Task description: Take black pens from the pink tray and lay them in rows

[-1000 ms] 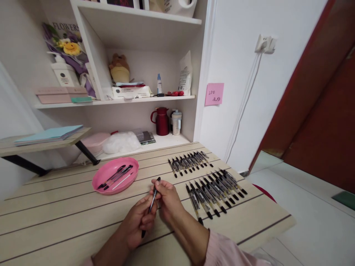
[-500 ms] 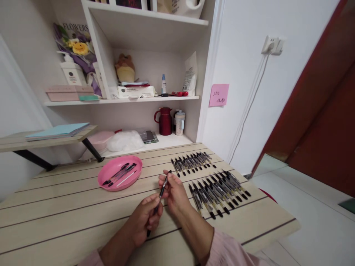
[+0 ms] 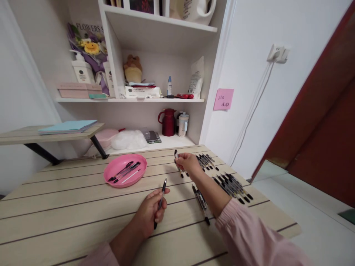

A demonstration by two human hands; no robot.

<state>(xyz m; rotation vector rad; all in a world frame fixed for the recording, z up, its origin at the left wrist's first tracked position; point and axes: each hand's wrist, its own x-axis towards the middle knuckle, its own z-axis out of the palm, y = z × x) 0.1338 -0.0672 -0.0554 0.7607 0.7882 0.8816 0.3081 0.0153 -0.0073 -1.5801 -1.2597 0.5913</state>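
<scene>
My left hand point(image 3: 154, 208) is closed around a black-and-clear pen point(image 3: 161, 203), its pointed tip up and away from me. Farther off, my right hand point(image 3: 188, 163) pinches a small upright black piece point(image 3: 176, 153) that looks like a pen cap; its lower part is hidden by my fingers. That hand is over the left end of the back row of black-ended pen pieces point(image 3: 206, 160), covering part of it. My right forearm crosses the front row of pens point(image 3: 231, 186) and hides its middle. A pen point(image 3: 201, 201) shows left of the forearm.
A pink dish point(image 3: 108, 179) holds pens and a thin white stick. Behind the table, shelves hold a red jug point(image 3: 168, 122), a patterned cup point(image 3: 183, 125) and a white bundle point(image 3: 129, 140). A small raised stand point(image 3: 19, 136) carries papers at the left.
My right hand has left the pen in my left hand and moved up to the back row, pinching a small black piece. My left hand still holds its pen. The view has shifted slightly.
</scene>
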